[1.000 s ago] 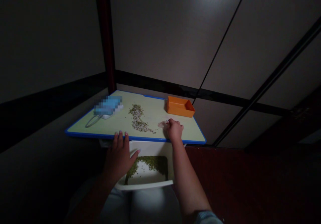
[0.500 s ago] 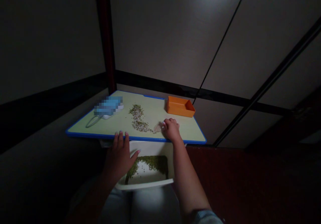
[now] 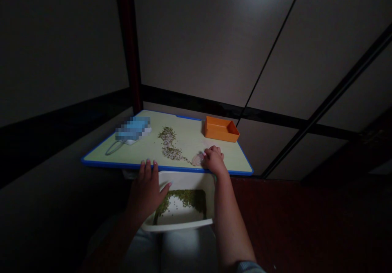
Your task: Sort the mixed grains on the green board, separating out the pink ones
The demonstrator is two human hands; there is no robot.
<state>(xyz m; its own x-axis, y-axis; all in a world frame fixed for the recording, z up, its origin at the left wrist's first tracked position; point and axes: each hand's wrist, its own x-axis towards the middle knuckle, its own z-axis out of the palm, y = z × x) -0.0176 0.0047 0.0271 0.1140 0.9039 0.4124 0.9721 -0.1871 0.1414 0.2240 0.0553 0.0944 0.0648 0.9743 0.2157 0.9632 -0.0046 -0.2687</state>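
My left hand (image 3: pixel 147 193) lies open, its fingertips at the near blue edge of a low table (image 3: pixel 104 154) and its thumb over the rim of a white bin (image 3: pixel 183 225). Inside the bin are many small green grains (image 3: pixel 191 197). On the tabletop my right hand (image 3: pixel 215 158) is closed, fingers curled down; what they hold, if anything, is hidden. Beside its fingertips sits a small pale heap (image 3: pixel 198 159), too dim to name. A winding scatter of green and pale grains (image 3: pixel 170 144) runs from mid-table towards that heap.
An orange open box (image 3: pixel 221 130) stands at the far right of the table. At the left lies a blurred blue and white object (image 3: pixel 133 129) with a grey loop. Cabinet panels (image 3: pixel 196 40) rise behind the table, and the bin rests near my lap.
My right hand has shifted a little to the right, and the pale heap beside it shows more and sits slightly further right. My left hand stays in place.
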